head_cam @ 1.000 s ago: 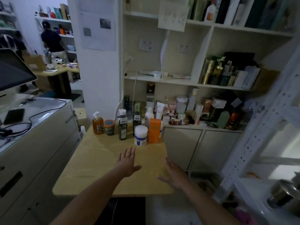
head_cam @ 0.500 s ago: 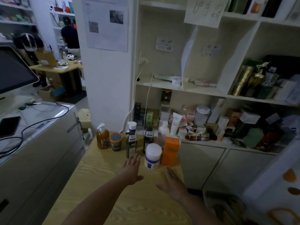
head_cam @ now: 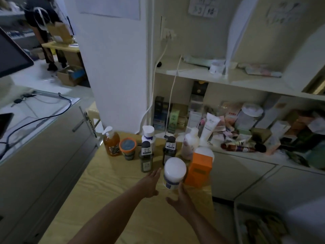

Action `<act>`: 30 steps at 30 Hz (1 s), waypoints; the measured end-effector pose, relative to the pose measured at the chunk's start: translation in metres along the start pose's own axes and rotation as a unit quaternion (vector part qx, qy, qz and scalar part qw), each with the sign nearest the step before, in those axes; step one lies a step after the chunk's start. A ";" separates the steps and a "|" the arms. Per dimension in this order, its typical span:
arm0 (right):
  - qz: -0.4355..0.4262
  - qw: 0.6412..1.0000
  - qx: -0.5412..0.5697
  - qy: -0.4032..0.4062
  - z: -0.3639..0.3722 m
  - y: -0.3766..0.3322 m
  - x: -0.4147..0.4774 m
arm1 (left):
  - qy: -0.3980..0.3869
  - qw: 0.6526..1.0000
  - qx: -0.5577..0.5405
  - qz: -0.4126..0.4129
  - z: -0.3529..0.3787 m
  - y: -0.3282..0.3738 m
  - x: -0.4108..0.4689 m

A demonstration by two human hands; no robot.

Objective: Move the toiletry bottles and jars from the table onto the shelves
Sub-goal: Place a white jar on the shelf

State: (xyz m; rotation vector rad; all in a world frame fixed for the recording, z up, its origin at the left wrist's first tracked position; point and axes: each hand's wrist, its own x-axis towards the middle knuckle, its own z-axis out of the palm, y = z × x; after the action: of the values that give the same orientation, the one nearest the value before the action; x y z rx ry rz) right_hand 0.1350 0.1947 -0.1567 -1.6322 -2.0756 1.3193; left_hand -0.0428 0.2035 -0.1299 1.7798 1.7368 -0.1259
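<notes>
On the yellow wooden table (head_cam: 112, 187) stand an amber pump bottle (head_cam: 111, 142), an orange-rimmed jar (head_cam: 128, 148), two dark green bottles (head_cam: 146, 156) (head_cam: 169, 150), a white bottle (head_cam: 148, 136), a pale pink bottle (head_cam: 190, 143), an orange box (head_cam: 198, 169) and a white-lidded jar (head_cam: 175, 172). My left hand (head_cam: 149, 184) reaches flat toward the jar's left side, fingers straight. My right hand (head_cam: 181, 199) is just below the jar's right side, fingers extended near its base. Neither hand grips anything.
White shelves (head_cam: 246, 81) rise behind the table; the lower shelf (head_cam: 246, 155) is crowded with tubes, boxes and a jar. A grey cabinet (head_cam: 44, 155) with cables flanks the left. A person (head_cam: 44, 29) stands at a far table.
The camera has come closer to the table. Both hands have moved forward and now flank the white-lidded jar.
</notes>
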 end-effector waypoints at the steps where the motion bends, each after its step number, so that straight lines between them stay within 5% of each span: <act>1: -0.004 1.000 0.001 0.003 0.001 0.004 0.004 | -0.006 1.000 -0.029 0.002 0.001 0.001 0.007; 10: 0.090 0.982 0.150 0.072 0.008 0.012 0.036 | 0.013 0.969 -0.244 -0.020 0.001 0.002 0.056; 21: 0.082 0.964 0.230 0.103 0.017 0.026 0.022 | 0.017 0.849 -0.517 -0.103 0.007 -0.009 0.041; 23: 0.104 0.967 0.207 0.108 0.017 0.022 0.009 | 0.021 0.865 -0.489 -0.109 0.010 -0.013 0.032; 26: 0.104 0.971 0.199 0.083 0.014 0.027 0.009 | 0.014 0.939 -0.339 -0.060 0.017 -0.013 0.031; 30: 0.089 0.973 0.208 0.046 0.004 0.025 0.034 | 0.044 0.947 -0.319 -0.009 0.018 -0.002 0.035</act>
State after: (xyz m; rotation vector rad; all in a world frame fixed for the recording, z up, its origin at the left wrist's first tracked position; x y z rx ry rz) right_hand 0.1374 0.2217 -0.1893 -1.6739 -1.4975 1.5704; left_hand -0.0339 0.2248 -0.1615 1.2998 1.6070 0.4668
